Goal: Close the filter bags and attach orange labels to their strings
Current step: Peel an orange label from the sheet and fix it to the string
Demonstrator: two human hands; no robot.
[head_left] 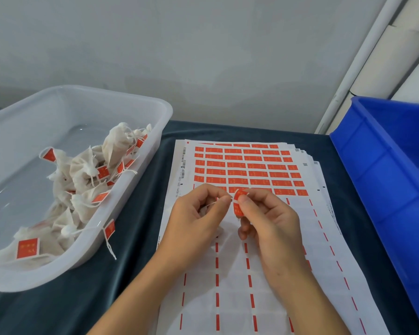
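- A clear plastic tub (58,112) stands at the tabletop's (136,189) left edge, with labelled filter bags (82,175) piled inside.
- The left hand (196,213), over the label sheets (240,238) at mid-tabletop, pinches a white string (211,204); a filter bag seems tucked under its curled fingers, mostly hidden.
- The right hand (269,221), just beside it, pinches a folded orange label (238,201) at the string's end.
- A blue crate (385,165) sits at the right edge.

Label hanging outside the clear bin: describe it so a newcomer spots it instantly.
Find the clear bin at left, full of tagged bags. On its near right rim, one orange label dangles outside over the dark cloth; all others lie inside.
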